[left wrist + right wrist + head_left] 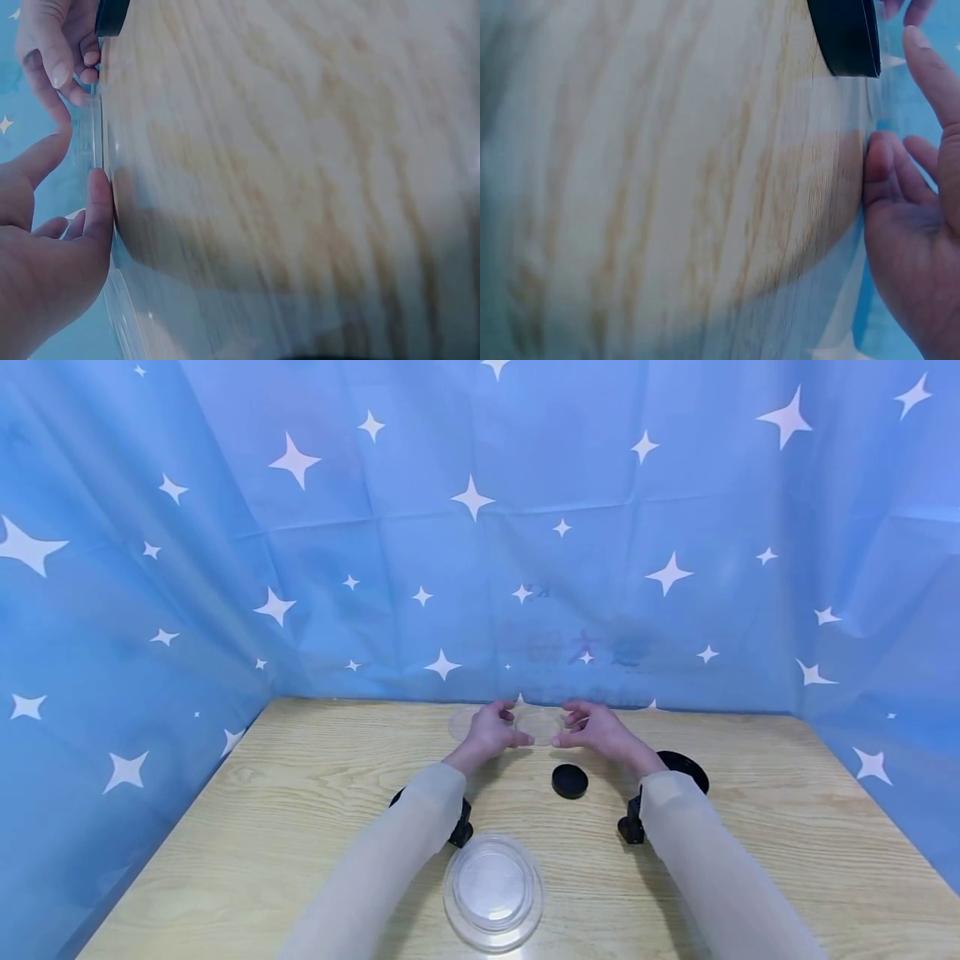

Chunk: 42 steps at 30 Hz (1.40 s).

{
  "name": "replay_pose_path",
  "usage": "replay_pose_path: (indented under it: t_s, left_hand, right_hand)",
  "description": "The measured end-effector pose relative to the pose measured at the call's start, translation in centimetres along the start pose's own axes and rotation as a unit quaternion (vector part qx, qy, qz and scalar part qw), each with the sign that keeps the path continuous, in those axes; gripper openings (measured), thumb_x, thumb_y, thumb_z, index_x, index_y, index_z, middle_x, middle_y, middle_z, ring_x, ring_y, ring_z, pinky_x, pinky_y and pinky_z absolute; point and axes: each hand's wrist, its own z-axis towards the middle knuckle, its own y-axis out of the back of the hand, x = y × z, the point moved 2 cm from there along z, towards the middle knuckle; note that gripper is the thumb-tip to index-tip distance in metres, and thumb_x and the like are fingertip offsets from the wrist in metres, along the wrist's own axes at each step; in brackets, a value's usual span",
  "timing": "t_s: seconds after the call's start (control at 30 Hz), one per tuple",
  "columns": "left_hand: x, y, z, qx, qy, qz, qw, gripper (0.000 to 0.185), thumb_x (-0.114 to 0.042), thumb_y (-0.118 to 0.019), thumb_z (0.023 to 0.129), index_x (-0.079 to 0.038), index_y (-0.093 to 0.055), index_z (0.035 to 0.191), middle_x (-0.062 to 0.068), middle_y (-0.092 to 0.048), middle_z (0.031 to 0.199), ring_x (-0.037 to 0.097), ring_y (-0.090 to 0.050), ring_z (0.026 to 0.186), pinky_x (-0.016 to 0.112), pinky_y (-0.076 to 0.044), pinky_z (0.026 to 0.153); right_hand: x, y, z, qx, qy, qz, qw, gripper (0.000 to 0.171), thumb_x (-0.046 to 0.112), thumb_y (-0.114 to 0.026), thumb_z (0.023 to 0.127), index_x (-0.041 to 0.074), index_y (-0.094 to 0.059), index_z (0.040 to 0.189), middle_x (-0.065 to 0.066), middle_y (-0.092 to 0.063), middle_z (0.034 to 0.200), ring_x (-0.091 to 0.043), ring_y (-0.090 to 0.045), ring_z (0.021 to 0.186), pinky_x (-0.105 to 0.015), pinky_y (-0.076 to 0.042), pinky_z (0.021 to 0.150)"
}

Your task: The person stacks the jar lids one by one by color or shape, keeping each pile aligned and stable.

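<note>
At the far middle of the wooden table [750,860], both hands meet at a clear round dish [538,725]. My left hand [510,731] pinches its left rim and my right hand [573,731] pinches its right rim. In the left wrist view the thumb [97,210] lies against the clear dish's edge [97,142], with the forefinger [45,154] above it. In the right wrist view the thumb [877,172] presses the clear edge [874,105]. A small black lid [570,781] lies just in front of the dish.
A second clear disc [460,724] lies left of my left hand. A stack of clear round containers [492,891] sits at the near edge. A larger black lid [684,768] lies behind my right wrist, another black piece [396,797] under the left forearm. Blue starred cloth [480,527] walls the table.
</note>
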Motion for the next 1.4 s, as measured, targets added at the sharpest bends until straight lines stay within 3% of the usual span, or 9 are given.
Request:
replay_pose_path:
  t_s: [0.2, 0.53, 0.87, 1.17, 1.4]
  left_hand:
    - [0.12, -0.02, 0.11, 0.004, 0.005, 0.005, 1.0, 0.075, -0.014, -0.084, 0.07, -0.007, -0.049, 0.136, 0.011, -0.058, 0.121, 0.021, -0.057, 0.1, 0.031, -0.048, 0.087]
    - [0.27, -0.41, 0.63, 0.005, 0.006, -0.01, 0.9999, 0.076, -0.01, -0.084, 0.07, -0.005, -0.049, 0.136, 0.01, -0.059, 0.12, 0.023, -0.055, 0.108, 0.032, -0.045, 0.092]
    - [0.48, -0.78, 0.86, 0.014, 0.016, -0.016, 0.9996, 0.074, -0.007, -0.084, 0.069, -0.003, -0.051, 0.134, 0.005, -0.06, 0.111, 0.014, -0.054, 0.093, 0.026, -0.046, 0.084]
    - [0.59, -0.95, 0.8, 0.021, 0.009, -0.021, 0.9995, 0.066, -0.009, -0.084, 0.069, -0.005, -0.057, 0.129, 0.005, -0.062, 0.116, 0.015, -0.056, 0.105, 0.026, -0.046, 0.089]
    - [0.81, -0.94, 0.99, 0.018, 0.011, -0.044, 0.9988, 0.064, -0.009, -0.083, 0.07, -0.005, -0.058, 0.129, 0.004, -0.062, 0.113, 0.014, -0.055, 0.097, 0.026, -0.046, 0.086]
  right_hand:
    - [-0.05, -0.25, 0.2, 0.012, 0.001, 0.008, 1.0, 0.075, 0.027, -0.077, 0.081, 0.001, -0.04, 0.141, -0.015, -0.054, 0.119, -0.027, -0.052, 0.104, -0.04, -0.047, 0.086]
    - [-0.19, -0.18, 0.41, 0.009, 0.006, 0.014, 1.0, 0.073, 0.021, -0.077, 0.08, -0.003, -0.041, 0.139, -0.016, -0.055, 0.116, -0.025, -0.051, 0.099, -0.036, -0.045, 0.083]
    - [-0.16, -0.17, 0.3, 0.018, 0.016, 0.006, 1.0, 0.067, 0.018, -0.075, 0.083, -0.005, -0.044, 0.137, -0.017, -0.054, 0.113, -0.025, -0.049, 0.095, -0.035, -0.043, 0.08]
    - [-0.5, -0.12, 0.25, 0.023, 0.019, 0.018, 0.999, 0.067, 0.02, -0.076, 0.081, -0.003, -0.046, 0.136, -0.017, -0.054, 0.109, -0.025, -0.048, 0.091, -0.034, -0.043, 0.077]
    - [-0.74, -0.17, 0.66, 0.018, 0.016, 0.027, 0.999, 0.064, 0.018, -0.076, 0.082, -0.005, -0.047, 0.134, -0.018, -0.055, 0.107, -0.024, -0.049, 0.091, -0.032, -0.045, 0.075]
